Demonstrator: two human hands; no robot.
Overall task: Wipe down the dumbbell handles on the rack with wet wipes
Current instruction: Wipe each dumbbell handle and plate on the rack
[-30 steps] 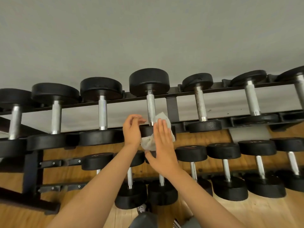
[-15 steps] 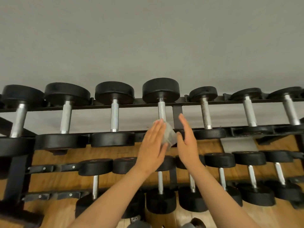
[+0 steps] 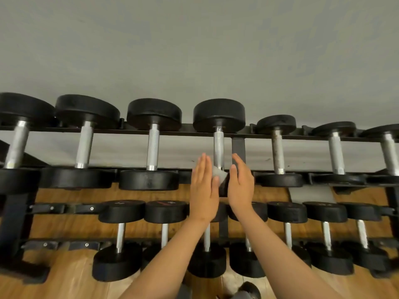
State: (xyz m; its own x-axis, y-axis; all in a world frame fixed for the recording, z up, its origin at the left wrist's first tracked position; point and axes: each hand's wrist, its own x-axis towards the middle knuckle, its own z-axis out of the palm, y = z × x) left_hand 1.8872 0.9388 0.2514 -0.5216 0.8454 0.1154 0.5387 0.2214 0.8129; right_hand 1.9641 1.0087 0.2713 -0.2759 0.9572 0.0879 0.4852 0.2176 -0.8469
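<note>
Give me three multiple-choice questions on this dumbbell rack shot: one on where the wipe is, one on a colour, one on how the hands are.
1. Where is the crumpled white wet wipe?
A. On the wooden floor
B. Between the left hand and right hand, by the lower end of a silver metal top-row dumbbell handle
C. Draped over a bottom-row dumbbell

2. What colour are the round dumbbell heads?
A. Red
B. Black
C. Yellow

3. How are the fingers of both hands?
A. Clenched in fists
B. Wrapped round a handle
C. Straight, pointing up

Answers: 1 B, the wipe shows in the gap between the hands beside the handle; 2 B, every head in view is black; 3 C, all fingers are extended.
</note>
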